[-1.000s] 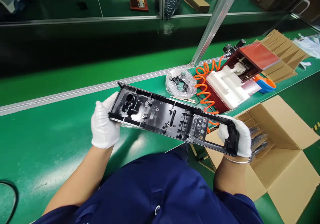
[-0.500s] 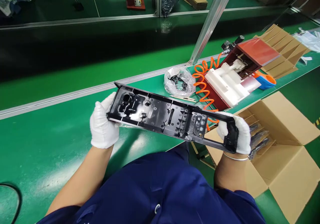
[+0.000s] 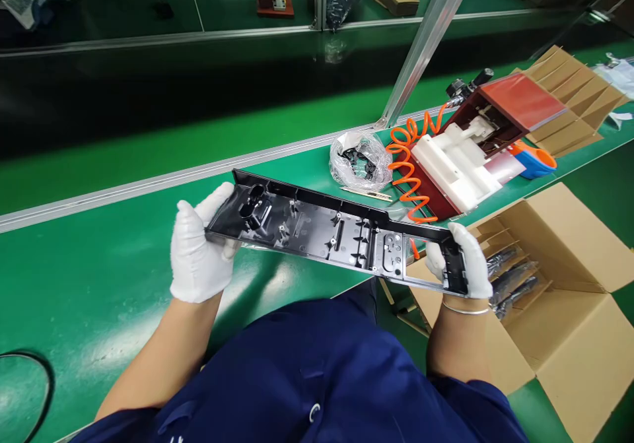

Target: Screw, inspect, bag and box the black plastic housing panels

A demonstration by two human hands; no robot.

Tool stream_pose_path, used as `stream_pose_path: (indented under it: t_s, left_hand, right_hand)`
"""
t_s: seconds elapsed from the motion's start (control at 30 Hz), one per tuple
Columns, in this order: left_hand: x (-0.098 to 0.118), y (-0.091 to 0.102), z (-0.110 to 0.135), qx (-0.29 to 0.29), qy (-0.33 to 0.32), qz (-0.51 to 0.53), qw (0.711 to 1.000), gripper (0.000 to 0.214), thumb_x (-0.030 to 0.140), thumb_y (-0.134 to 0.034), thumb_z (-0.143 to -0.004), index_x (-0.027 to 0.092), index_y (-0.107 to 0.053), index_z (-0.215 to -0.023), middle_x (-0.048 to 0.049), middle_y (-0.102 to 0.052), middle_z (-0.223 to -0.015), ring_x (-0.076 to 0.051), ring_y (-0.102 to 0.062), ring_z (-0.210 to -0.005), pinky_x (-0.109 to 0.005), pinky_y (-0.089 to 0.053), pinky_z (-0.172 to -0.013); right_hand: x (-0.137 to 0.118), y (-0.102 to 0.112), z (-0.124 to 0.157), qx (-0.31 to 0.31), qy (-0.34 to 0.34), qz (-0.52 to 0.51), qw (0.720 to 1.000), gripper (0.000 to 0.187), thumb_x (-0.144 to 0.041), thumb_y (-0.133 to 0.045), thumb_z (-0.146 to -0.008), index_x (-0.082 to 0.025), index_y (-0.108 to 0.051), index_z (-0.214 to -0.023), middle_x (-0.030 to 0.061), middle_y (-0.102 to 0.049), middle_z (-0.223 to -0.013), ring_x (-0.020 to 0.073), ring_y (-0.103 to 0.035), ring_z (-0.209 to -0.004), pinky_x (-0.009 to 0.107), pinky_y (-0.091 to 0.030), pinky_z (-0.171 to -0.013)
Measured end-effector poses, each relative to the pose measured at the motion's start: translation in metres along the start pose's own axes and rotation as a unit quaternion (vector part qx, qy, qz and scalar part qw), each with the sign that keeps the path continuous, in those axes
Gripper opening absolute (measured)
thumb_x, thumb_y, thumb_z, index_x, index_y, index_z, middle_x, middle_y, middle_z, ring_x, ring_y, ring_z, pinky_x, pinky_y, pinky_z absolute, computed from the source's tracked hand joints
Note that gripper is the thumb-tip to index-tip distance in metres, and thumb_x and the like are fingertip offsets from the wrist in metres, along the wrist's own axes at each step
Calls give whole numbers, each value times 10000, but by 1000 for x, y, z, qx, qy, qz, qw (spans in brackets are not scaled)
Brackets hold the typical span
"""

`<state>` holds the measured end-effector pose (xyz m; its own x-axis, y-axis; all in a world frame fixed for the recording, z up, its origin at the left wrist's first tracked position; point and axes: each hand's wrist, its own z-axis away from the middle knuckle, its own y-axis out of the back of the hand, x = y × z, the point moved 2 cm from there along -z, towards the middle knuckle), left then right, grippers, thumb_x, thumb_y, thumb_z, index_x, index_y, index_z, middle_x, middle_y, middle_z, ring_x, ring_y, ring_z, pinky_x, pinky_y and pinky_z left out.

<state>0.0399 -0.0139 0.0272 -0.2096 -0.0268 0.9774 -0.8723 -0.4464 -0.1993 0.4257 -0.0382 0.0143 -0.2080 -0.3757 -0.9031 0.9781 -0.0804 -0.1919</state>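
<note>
A long black plastic housing shell (image 3: 312, 232) is held up above the green bench, its hollow side with ribs and screw posts facing me. My left hand (image 3: 201, 248), in a white glove, is closed around its wide left end, thumb along the end edge. Gloved too, my right hand (image 3: 470, 261) wraps the narrow right end, with fingers passing through the rectangular opening there. Behind the shell lies a clear plastic bag (image 3: 360, 162) with small black parts. A thin, pale-gold strip-like tool (image 3: 366, 194) rests beside the bag.
Right of the bag, a coiled orange air hose (image 3: 409, 172) runs to a red-and-white fixture (image 3: 463, 166). An open cardboard box (image 3: 559, 258) with wrapped black pieces stands at lower right. A metal post (image 3: 421, 53) rises behind; a blue-orange cup (image 3: 537, 159) sits beyond the fixture.
The shell has tilted in my hands, so its far side wall shows more and its inside looks flatter. Both hands keep their hold. The view has shifted slightly.
</note>
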Motion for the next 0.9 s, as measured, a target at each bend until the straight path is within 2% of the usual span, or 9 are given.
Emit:
stream_pose_path:
  t_s: [0.1,0.2,0.37,0.6,0.9]
  left_hand:
    - [0,2,0,-4,-3,4,1000,617,746,-583,-830,197,-811,-997,8,-604,-537,-66,-326,-296,-257,-182,-308]
    - [0,3,-1,-7,5,9,1000,636,765,-592,-814,190,-817,-971,49,-461,-375,-86,-318,-276,-251,-204,-328]
    - [0,3,-1,-4,20,20,1000,699,802,-599,-791,153,-801,-955,59,-438,-344,-84,-300,-273,-248,-198,-341]
    - [-4,5,-3,-20,33,35,999,710,831,-628,-748,163,-803,-916,60,-422,-323,-91,-299,-278,-245,-218,-336]
    - [-8,7,-5,-22,41,32,998,790,878,-611,-714,132,-787,-908,59,-398,-307,-91,-285,-270,-246,-198,-315]
  right_hand:
    - [3,3,-2,-9,-12,10,1000,642,-753,-642,-753,-249,-487,-388,34,-387,-336,128,-357,-306,300,-192,-310]
    - [7,5,-2,-7,-19,29,999,653,-738,-565,-823,-252,-496,-393,50,-396,-336,143,-393,-333,310,-223,-324]
    - [10,4,1,-6,-11,49,999,680,-634,-463,-952,-247,-500,-395,59,-427,-346,128,-405,-339,315,-255,-329]
    - [8,0,2,-46,26,44,998,669,-623,-470,-967,-254,-495,-410,47,-420,-345,122,-393,-319,322,-279,-333]
    - [8,-1,2,-58,22,42,997,666,-591,-440,-975,-269,-478,-393,54,-395,-317,133,-390,-307,341,-235,-332]
